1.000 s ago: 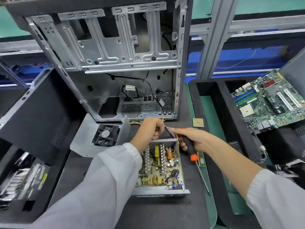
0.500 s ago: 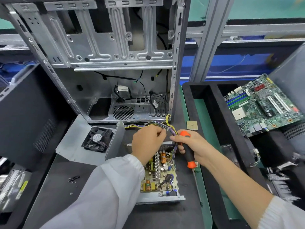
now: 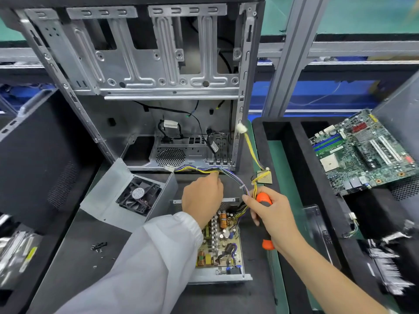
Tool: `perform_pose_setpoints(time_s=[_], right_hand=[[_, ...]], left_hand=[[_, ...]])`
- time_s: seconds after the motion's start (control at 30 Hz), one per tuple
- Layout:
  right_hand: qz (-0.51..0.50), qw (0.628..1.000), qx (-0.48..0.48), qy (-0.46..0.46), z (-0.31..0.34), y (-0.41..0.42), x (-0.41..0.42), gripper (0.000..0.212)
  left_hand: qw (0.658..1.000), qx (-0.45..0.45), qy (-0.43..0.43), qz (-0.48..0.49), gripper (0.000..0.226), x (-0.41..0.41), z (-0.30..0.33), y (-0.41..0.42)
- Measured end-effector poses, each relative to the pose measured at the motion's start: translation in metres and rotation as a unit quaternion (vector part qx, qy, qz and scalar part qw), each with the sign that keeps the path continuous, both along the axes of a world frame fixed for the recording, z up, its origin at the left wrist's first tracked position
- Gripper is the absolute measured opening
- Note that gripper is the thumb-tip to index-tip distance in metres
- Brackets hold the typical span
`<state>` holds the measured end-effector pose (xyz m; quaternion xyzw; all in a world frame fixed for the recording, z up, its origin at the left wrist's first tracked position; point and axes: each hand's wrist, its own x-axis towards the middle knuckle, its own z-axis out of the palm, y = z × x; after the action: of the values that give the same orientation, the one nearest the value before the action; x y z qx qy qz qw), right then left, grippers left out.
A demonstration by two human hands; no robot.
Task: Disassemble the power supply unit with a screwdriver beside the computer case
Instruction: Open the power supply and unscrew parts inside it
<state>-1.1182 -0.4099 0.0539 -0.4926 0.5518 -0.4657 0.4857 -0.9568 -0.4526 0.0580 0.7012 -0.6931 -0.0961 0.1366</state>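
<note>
Below the open computer case (image 3: pixel 158 91), on the dark table (image 3: pixel 74 257), the power supply unit (image 3: pixel 221 243) lies uncovered, its circuit board exposed; its removed cover with the fan (image 3: pixel 138 196) sits just to the left, near loose screws (image 3: pixel 99 245). The left hand (image 3: pixel 201 198) has its fingers curled round the wire bundle (image 3: pixel 229 175) at the unit's far end. The right hand (image 3: pixel 272 220) grips the orange-and-black screwdriver (image 3: pixel 264 201), its fingers also touching the wires. Judging from this single head view, the cables should be lifted gently clear of the board, without tugging solder joints, before any board screws are tackled.
</note>
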Motion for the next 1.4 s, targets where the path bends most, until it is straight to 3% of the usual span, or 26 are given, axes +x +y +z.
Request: perform_pose_setpoints(time_s=[0.17,0.27,0.33,0.4,0.47,0.57,0.63,0.67,0.77,0.83,1.1,1.2,1.3,1.4], right_hand=[[0.066,0.997,-0.016,0.044,0.01,0.005,0.004,0.016],[0.164,0.967,-0.096,0.171,0.021,0.005,0.008,0.024],[0.221,0.935,-0.123,0.247,0.027,0.005,0.011,0.022],[0.261,0.913,-0.121,0.288,0.03,0.004,0.012,0.016],[0.275,0.899,-0.13,0.315,0.033,0.005,0.012,0.014],[0.25,0.903,-0.138,0.32,0.035,0.006,0.014,0.02],[0.249,0.896,-0.139,0.341,0.033,0.007,0.019,0.024],[0.25,0.892,-0.139,0.35,0.031,0.008,0.022,0.026],[0.251,0.899,-0.137,0.333,0.028,0.014,0.031,0.029],[0.255,0.907,-0.133,0.307,0.027,0.016,0.034,0.031],[0.241,0.925,-0.099,0.278,0.025,0.017,0.037,0.038],[0.247,0.922,-0.096,0.282,0.024,0.016,0.036,0.031],[0.25,0.929,-0.108,0.252,0.028,0.018,0.03,0.028],[0.115,0.972,-0.149,0.138,0.043,0.014,0.009,0.024]], left_hand=[[0.999,0.027,0.015,0.013,0.022,-0.002,0.002,-0.002],[0.999,-0.001,0.042,0.006,0.013,0.002,0.003,0.003],[0.997,-0.015,0.055,-0.058,0.017,0.009,0.005,0.008],[0.987,0.042,0.072,-0.136,0.021,0.018,0.012,0.007],[0.967,0.131,0.016,-0.219,0.022,0.033,0.022,-0.003],[0.95,0.222,-0.037,-0.218,0.024,0.065,0.035,-0.011],[0.951,0.234,0.015,-0.2,0.026,0.077,0.037,-0.006],[0.948,0.241,0.085,-0.191,0.021,0.078,0.036,-0.001],[0.901,0.239,0.309,-0.188,0.024,0.067,0.04,0.015],[0.886,0.237,0.335,-0.215,0.028,0.066,0.042,0.018],[0.908,0.23,0.17,-0.305,0.051,0.075,0.04,0.01],[0.948,0.178,0.145,-0.22,0.058,0.065,0.034,0.017],[0.983,0.084,0.113,-0.12,0.049,0.057,0.024,0.023],[0.985,0.071,0.131,-0.09,0.052,0.054,0.017,0.023]])
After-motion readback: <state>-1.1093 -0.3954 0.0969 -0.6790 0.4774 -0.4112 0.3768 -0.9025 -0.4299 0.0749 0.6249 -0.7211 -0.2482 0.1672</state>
